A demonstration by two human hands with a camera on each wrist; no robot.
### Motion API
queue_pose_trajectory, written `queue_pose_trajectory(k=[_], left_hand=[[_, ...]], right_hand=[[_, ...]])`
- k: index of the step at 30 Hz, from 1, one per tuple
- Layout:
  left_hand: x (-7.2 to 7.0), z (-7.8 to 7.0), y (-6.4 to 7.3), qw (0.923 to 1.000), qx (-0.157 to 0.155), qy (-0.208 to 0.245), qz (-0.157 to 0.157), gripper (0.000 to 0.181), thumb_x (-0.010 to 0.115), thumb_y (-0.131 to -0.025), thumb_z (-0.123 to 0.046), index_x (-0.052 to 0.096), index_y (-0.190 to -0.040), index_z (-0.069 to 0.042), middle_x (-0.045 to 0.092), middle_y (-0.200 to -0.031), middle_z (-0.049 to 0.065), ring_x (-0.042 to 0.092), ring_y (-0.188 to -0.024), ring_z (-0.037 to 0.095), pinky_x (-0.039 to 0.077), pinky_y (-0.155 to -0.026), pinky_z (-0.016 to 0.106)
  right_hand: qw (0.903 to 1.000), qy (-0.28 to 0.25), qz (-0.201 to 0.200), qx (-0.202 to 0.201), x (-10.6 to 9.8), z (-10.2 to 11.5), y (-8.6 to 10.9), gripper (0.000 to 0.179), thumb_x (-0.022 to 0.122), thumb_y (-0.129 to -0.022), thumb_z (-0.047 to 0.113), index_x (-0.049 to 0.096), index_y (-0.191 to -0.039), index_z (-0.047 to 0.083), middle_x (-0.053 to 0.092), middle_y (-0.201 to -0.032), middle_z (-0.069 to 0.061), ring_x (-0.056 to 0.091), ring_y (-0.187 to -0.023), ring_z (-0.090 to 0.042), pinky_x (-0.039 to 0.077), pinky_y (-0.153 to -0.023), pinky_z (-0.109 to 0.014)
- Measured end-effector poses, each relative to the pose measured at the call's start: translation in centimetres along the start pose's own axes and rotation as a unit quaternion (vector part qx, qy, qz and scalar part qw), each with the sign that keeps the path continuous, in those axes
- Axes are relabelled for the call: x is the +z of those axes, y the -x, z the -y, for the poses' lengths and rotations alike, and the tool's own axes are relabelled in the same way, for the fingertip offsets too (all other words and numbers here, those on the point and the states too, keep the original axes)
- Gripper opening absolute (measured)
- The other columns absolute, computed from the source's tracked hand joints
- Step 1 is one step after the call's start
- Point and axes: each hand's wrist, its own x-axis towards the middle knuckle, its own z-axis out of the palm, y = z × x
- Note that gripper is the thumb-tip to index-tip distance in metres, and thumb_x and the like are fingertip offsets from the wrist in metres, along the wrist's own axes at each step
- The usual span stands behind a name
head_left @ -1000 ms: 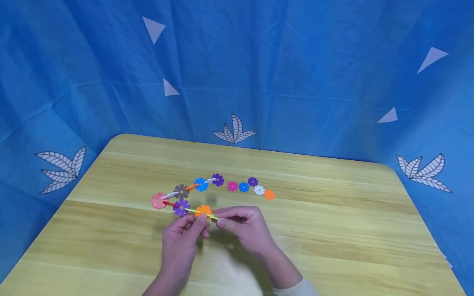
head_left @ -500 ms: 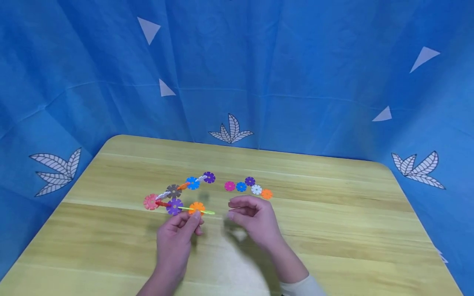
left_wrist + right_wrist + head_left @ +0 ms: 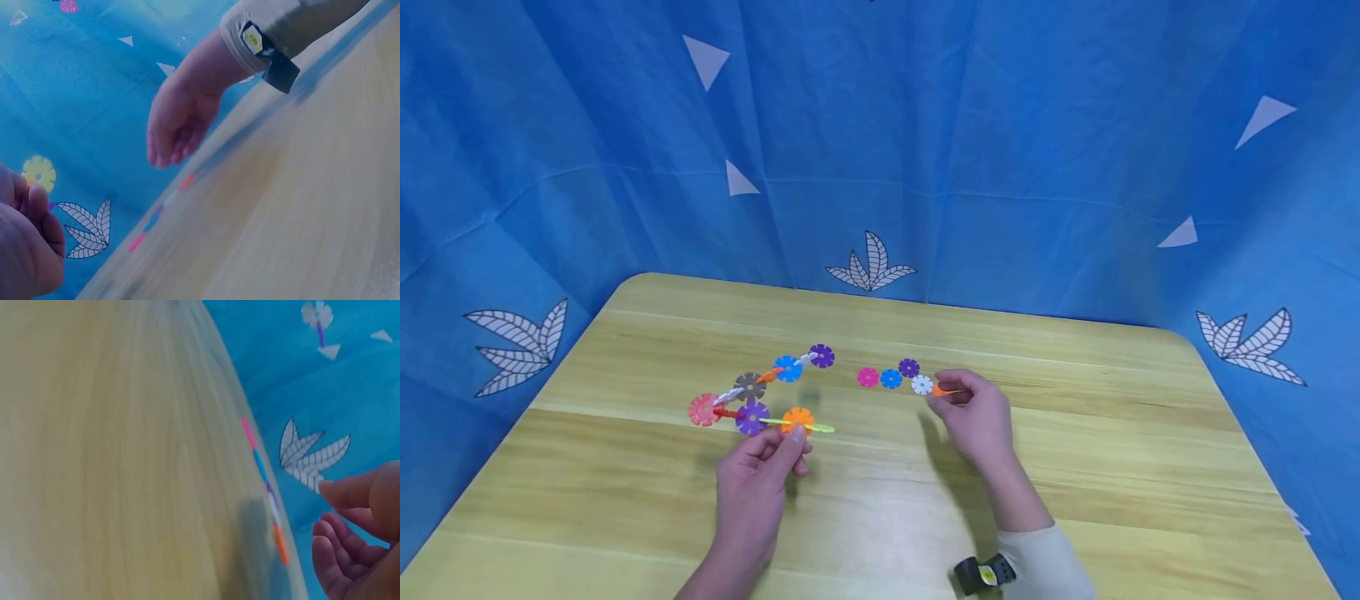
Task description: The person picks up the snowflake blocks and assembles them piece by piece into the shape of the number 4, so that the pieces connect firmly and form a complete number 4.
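Observation:
My left hand [image 3: 752, 487] pinches the orange snowflake disc [image 3: 797, 419] of a chain of notched plastic discs, held up over the table. A yellow-green disc [image 3: 823, 428] sits edge-on at its right end. Leftward the chain runs through a purple disc [image 3: 752, 418] to a pink one [image 3: 703, 409], then bends back through a grey disc [image 3: 750, 386] and a blue one [image 3: 787, 368] to a dark purple end. My right hand [image 3: 981, 421], fingers bent with a gap before the thumb, hovers over a loose orange disc [image 3: 280, 545], which its fingers partly cover in the head view.
Beside that orange disc lie loose white [image 3: 922, 385], purple [image 3: 909, 367], blue [image 3: 891, 379] and pink [image 3: 868, 377] discs on the wooden table [image 3: 1112, 467]. A blue curtain [image 3: 880, 150] hangs behind the table. A strapped device [image 3: 985, 574] is on the right wrist.
My right hand has left the yellow-green disc at the chain's end and moved right and away to the loose orange disc. My left hand keeps its pinch, with the chain slightly further left.

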Motion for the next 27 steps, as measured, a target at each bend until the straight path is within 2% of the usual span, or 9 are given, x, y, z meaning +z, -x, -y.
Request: queue_pose_trajectory(k=[4,9,17,22,27], left_hand=[[0.0,-0.1,0.0,1.0000,0.001,0.000,0.005,0.020,0.072,-0.093,-0.009,0.065,-0.095,0.010,0.068,-0.085,0.017,0.063,-0.069,0.025,0.055,-0.074,0.028],[0.0,-0.1,0.0,1.0000,0.000,-0.004,0.004,0.020,0.072,-0.092,-0.008,0.065,-0.094,0.011,0.068,-0.086,0.019,0.064,-0.069,0.026,0.055,-0.073,0.027],[-0.2,0.0,0.0,1.0000,-0.001,-0.007,-0.002,0.017,0.072,-0.092,-0.007,0.066,-0.094,0.008,0.067,-0.090,0.024,0.063,-0.069,0.026,0.056,-0.068,0.027],[-0.2,0.2,0.0,1.0000,-0.001,-0.006,0.001,0.017,0.072,-0.092,-0.008,0.066,-0.094,0.008,0.067,-0.088,0.020,0.063,-0.068,0.024,0.055,-0.067,0.026],[-0.1,0.2,-0.1,1.0000,0.000,-0.006,0.001,0.014,0.071,-0.093,-0.007,0.066,-0.094,0.006,0.067,-0.088,0.019,0.063,-0.068,0.023,0.055,-0.067,0.026]], right_hand=[[0.9991,0.037,0.003,0.021,-0.2,-0.7,-0.8,0.034,0.081,-0.082,0.004,0.072,-0.115,0.004,0.069,-0.109,-0.013,0.067,-0.094,-0.027,0.058,-0.078,-0.039],[0.9973,0.067,0.008,0.028,0.0,-1.6,-1.5,0.039,0.083,-0.080,0.004,0.070,-0.117,0.003,0.068,-0.111,-0.013,0.064,-0.093,-0.028,0.057,-0.079,-0.040],[0.9958,0.082,0.019,0.037,0.3,-2.1,-2.0,0.043,0.086,-0.078,0.012,0.070,-0.117,0.003,0.068,-0.114,-0.012,0.063,-0.093,-0.027,0.054,-0.082,-0.041],[0.9935,0.105,0.024,0.037,0.3,-2.1,-2.2,0.041,0.086,-0.078,0.015,0.070,-0.114,0.003,0.067,-0.108,-0.012,0.062,-0.097,-0.029,0.053,-0.085,-0.042],[0.9903,0.132,0.027,0.036,0.2,-2.2,-2.4,0.035,0.086,-0.079,0.014,0.071,-0.108,0.003,0.067,-0.099,-0.009,0.061,-0.093,-0.027,0.052,-0.082,-0.041]])
